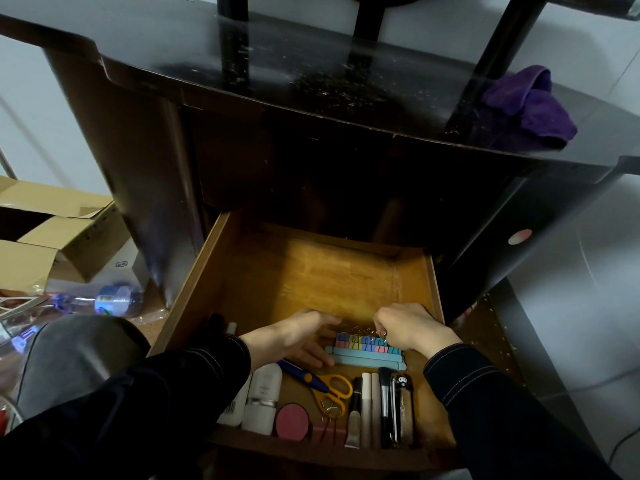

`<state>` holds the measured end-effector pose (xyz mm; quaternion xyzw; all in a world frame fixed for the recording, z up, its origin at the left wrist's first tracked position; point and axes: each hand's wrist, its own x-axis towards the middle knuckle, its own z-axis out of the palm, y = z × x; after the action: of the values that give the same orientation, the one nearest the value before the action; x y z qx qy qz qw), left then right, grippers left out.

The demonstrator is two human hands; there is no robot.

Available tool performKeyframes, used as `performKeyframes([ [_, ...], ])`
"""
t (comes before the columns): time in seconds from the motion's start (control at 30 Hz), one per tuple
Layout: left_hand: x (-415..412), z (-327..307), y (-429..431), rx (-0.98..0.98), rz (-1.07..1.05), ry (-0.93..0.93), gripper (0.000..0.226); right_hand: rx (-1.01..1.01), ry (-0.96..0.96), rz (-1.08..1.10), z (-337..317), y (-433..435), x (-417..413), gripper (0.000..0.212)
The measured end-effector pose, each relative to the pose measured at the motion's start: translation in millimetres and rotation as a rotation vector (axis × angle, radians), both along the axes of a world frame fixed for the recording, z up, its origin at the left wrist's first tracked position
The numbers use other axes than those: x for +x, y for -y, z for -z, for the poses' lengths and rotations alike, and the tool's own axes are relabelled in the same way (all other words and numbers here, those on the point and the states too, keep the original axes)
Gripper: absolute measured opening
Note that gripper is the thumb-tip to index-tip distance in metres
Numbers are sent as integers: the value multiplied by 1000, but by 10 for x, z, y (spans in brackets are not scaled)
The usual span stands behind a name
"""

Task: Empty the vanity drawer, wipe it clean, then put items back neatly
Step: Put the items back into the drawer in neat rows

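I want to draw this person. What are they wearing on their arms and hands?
Long dark fabric sleeves cover both arms, the left sleeve and the right sleeve, each with pale stitching around the cuff. The left hand and right hand are bare, without gloves.

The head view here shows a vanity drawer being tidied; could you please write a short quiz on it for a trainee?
1. True or false: the purple cloth lies inside the drawer.
2. Multiple choice: the handles of the scissors are A) yellow, B) green, C) white.
3. Short answer: which hand, the left hand or the right hand, curls its fingers down onto the binder clips?
Key: 1 false, it lies on the vanity top; 2 A; 3 the right hand.
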<state>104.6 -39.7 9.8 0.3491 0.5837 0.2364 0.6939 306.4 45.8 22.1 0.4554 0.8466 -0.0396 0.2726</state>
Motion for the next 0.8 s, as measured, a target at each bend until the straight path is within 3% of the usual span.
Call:
performKeyframes([
  [0.4,-18,38,-23,-1,-18,8,56,27,-35,-4,-59,46,-24,26],
  [0.63,-79,67,-76,42,-112,-40,40,178,-316,80,-67,70,42,22],
  [0.8,-105,-49,-106,197,-81,-177,29,165,-488,143,-68,261,142,24],
])
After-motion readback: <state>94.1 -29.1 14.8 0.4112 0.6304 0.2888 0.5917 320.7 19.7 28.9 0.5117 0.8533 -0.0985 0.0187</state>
